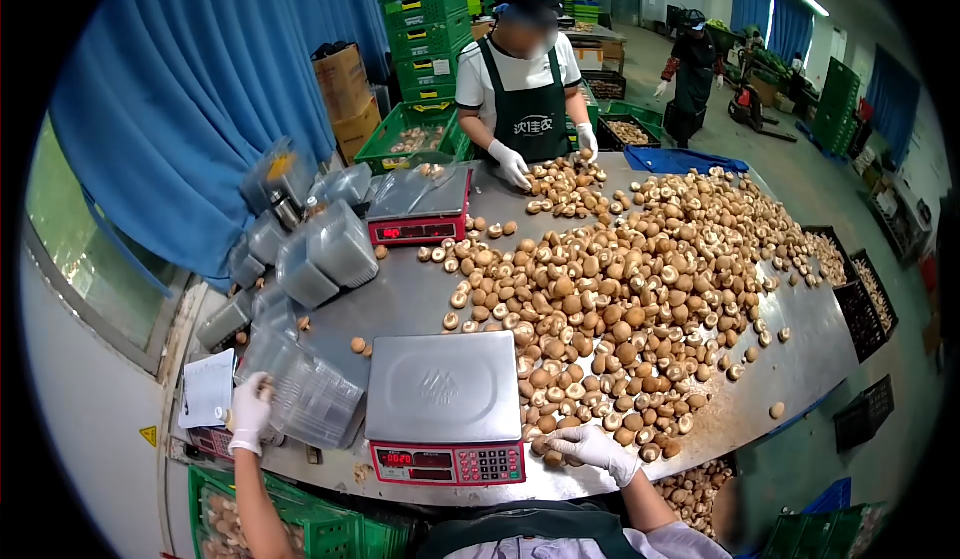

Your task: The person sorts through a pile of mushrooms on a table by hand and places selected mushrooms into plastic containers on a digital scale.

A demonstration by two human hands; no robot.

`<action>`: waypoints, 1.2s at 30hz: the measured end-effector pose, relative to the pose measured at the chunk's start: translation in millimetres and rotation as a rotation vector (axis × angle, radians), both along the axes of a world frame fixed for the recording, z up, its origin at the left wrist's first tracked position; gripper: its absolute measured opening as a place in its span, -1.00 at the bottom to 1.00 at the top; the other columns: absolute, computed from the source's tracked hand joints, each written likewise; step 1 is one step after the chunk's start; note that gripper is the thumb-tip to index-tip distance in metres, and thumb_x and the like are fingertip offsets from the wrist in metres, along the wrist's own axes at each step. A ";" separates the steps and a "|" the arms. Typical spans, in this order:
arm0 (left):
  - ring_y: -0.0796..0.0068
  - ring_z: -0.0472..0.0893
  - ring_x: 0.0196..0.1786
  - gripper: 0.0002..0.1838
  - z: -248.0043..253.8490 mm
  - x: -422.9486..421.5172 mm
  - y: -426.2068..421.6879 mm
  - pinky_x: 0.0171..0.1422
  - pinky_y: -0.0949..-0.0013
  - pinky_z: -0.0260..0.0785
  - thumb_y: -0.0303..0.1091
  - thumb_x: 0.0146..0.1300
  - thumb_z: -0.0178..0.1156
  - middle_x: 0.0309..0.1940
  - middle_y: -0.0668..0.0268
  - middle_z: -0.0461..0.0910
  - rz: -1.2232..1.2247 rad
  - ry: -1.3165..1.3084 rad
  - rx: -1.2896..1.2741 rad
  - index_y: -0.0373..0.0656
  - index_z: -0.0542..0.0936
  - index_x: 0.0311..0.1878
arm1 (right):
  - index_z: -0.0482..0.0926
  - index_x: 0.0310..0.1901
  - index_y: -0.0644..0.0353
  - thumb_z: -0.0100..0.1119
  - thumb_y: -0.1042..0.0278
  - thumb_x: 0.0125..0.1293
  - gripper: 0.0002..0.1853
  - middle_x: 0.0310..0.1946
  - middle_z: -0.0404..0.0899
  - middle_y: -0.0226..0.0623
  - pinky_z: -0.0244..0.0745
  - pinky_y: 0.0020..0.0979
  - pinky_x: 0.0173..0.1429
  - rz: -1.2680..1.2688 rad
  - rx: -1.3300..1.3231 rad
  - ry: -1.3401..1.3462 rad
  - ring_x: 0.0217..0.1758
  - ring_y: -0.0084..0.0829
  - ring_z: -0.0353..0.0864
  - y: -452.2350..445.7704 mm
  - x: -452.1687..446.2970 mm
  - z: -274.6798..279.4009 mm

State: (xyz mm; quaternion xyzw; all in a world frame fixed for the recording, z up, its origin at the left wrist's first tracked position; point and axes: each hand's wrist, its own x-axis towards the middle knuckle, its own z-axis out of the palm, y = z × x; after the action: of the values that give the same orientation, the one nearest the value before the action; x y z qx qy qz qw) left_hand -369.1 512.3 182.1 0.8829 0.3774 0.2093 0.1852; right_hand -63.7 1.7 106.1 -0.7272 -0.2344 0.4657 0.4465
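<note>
My right hand [597, 450], in a white glove, is closed with its fingertips on a brown mushroom [543, 446] at the near edge of the mushroom pile [620, 299]. Just left of it stands a red scale [443, 389] with a bare metal plate and a lit red display. My left hand [250, 415], also gloved, is at the near left beside a stack of clear plastic trays [318, 399]. Its fingers are curled, and a small brownish patch shows at their tips. What they hold is too small to make out.
Across the table [410, 294], a co-worker [525, 79] in a green apron handles mushrooms beside a second scale [420, 209]. More clear trays [330, 249] lie at the left, near a paper sheet [208, 389]. Green crates [280, 519] stand below the near edge.
</note>
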 end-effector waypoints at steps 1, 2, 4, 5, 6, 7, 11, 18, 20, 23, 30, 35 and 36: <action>0.45 0.60 -0.24 -0.78 4.2 -5.3 8.3 -0.14 0.42 0.44 -0.54 0.24 0.11 -0.30 0.28 0.61 0.023 -0.119 -0.002 -0.25 0.54 -0.04 | 0.66 -0.07 0.12 0.17 0.01 0.33 -0.64 -0.49 0.61 -0.45 0.41 -0.56 -0.39 0.004 -0.043 -0.027 -0.51 -0.65 0.48 -1.1 1.7 2.4; 0.49 0.57 -0.24 -0.78 9.7 -12.4 16.7 -0.14 0.43 0.43 -0.53 0.27 0.09 -0.27 0.31 0.59 0.064 -0.159 0.043 -0.24 0.53 -0.02 | 0.66 -0.07 0.12 0.17 0.01 0.33 -0.64 -0.49 0.61 -0.45 0.41 -0.56 -0.39 0.004 -0.041 -0.026 -0.51 -0.65 0.48 -3.1 3.8 -0.5; 0.54 0.53 -0.25 -0.80 46.5 -2.9 -4.4 -0.13 0.47 0.40 -0.54 0.32 0.05 -0.28 0.33 0.56 0.218 -0.350 0.080 -0.25 0.52 -0.02 | 0.66 -0.07 0.12 0.16 -0.02 0.33 -0.62 -0.50 0.60 -0.43 0.44 -0.52 -0.36 0.011 -0.043 -0.018 -0.49 -0.62 0.49 -7.0 10.7 -11.4; 0.54 0.53 -0.25 -0.80 59.8 9.9 -23.6 -0.13 0.47 0.40 -0.54 0.32 0.05 -0.28 0.33 0.56 0.220 -0.347 0.084 -0.25 0.52 -0.02 | 0.66 -0.07 0.12 0.16 -0.02 0.33 -0.62 -0.50 0.60 -0.43 0.44 -0.52 -0.36 0.014 -0.040 -0.015 -0.49 -0.62 0.49 -8.0 14.2 -15.4; 0.54 0.53 -0.26 -0.81 70.7 22.6 -42.9 -0.13 0.48 0.39 -0.54 0.32 0.05 -0.28 0.32 0.56 0.145 -0.389 0.204 -0.24 0.52 -0.03 | 0.65 -0.07 0.13 0.15 -0.01 0.34 -0.62 -0.50 0.59 -0.43 0.44 -0.52 -0.36 0.021 0.000 -0.012 -0.49 -0.62 0.48 -9.0 17.2 -18.5; 0.54 0.52 -0.26 -0.83 76.3 35.0 -61.5 -0.13 0.48 0.38 -0.55 0.33 0.04 -0.28 0.31 0.56 0.069 -0.428 0.323 -0.23 0.53 -0.05 | 0.65 -0.06 0.14 0.14 0.00 0.35 -0.63 -0.51 0.58 -0.42 0.44 -0.52 -0.36 0.029 0.037 -0.008 -0.50 -0.62 0.48 -10.5 18.8 -20.3; 0.16 0.62 -0.18 -0.84 55.0 93.9 -134.2 -0.06 0.28 0.45 -0.58 0.20 0.11 -0.27 0.12 0.61 -0.142 -0.237 0.389 -0.24 0.58 -0.16 | 0.64 -0.06 0.13 0.13 0.04 0.36 -0.66 -0.51 0.56 -0.48 0.42 -0.54 -0.36 0.093 0.046 0.048 -0.47 -0.64 0.47 -14.0 27.8 -24.6; 0.22 0.64 -0.24 -0.76 -71.0 133.3 -213.4 -0.14 0.22 0.48 -0.53 0.01 0.15 -0.35 0.28 0.63 -0.478 0.211 0.310 -0.03 0.61 -0.22 | 0.65 -0.04 0.10 0.16 0.08 0.34 -0.69 -0.35 0.68 -0.41 0.51 -0.54 -0.27 0.054 0.027 0.026 -0.39 -0.67 0.59 -49.9 36.1 -12.7; 0.21 0.63 -0.24 -0.75 -79.2 133.9 -224.3 -0.14 0.21 0.48 -0.50 0.02 0.14 -0.35 0.28 0.63 -0.504 0.210 0.305 0.00 0.61 -0.21 | 0.66 -0.04 0.08 0.20 0.08 0.32 -0.69 -0.34 0.68 -0.42 0.52 -0.52 -0.24 -0.076 0.067 0.146 -0.39 -0.66 0.61 -69.4 33.9 -43.4; 0.18 0.63 -0.22 -0.81 -71.7 136.0 -234.0 -0.12 0.20 0.48 -0.41 0.13 0.17 -0.29 0.23 0.65 -0.495 0.270 0.203 -0.03 0.62 -0.16 | 0.65 -0.08 0.20 0.21 0.04 0.24 -0.61 -0.31 0.69 -0.16 0.54 -0.40 -0.14 -0.081 0.029 -0.117 -0.36 -0.40 0.65 -96.6 41.4 -34.3; 0.17 0.60 -0.04 -0.63 -34.0 179.6 -302.3 0.09 0.23 0.44 -0.30 0.03 0.38 -0.09 0.18 0.62 -0.404 0.076 0.151 -0.18 0.61 -0.07 | 0.68 -0.13 0.18 0.29 0.17 0.20 -0.70 -0.42 0.69 -0.23 0.54 -0.46 -0.21 -0.524 -0.171 -0.180 -0.39 -0.49 0.65 -149.1 43.3 -47.0; 0.21 0.62 -0.04 -0.72 -59.3 234.1 -382.9 0.10 0.27 0.45 -0.33 0.08 0.35 -0.12 0.20 0.64 -0.612 -0.065 -0.136 -0.17 0.64 -0.12 | 0.67 -0.12 0.16 0.30 0.22 0.18 -0.72 -0.41 0.69 -0.20 0.55 -0.44 -0.21 -0.628 -0.217 -0.307 -0.37 -0.43 0.68 -170.5 61.3 -65.8; 0.20 0.62 -0.05 -0.71 -72.1 242.6 -392.3 0.08 0.26 0.46 -0.31 0.08 0.35 -0.11 0.22 0.64 -0.674 -0.050 -0.112 -0.15 0.63 -0.12 | 0.67 -0.13 0.11 0.30 0.21 0.17 -0.73 -0.38 0.69 -0.14 0.56 -0.40 -0.18 -0.630 -0.234 -0.388 -0.33 -0.32 0.70 -173.7 67.2 -70.4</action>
State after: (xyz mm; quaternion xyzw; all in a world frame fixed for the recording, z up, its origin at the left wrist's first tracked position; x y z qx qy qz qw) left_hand -126.6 120.0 110.0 0.9409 0.0705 0.1369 0.3016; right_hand 3.5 -172.0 35.7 -0.8842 -0.0249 0.1833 0.4289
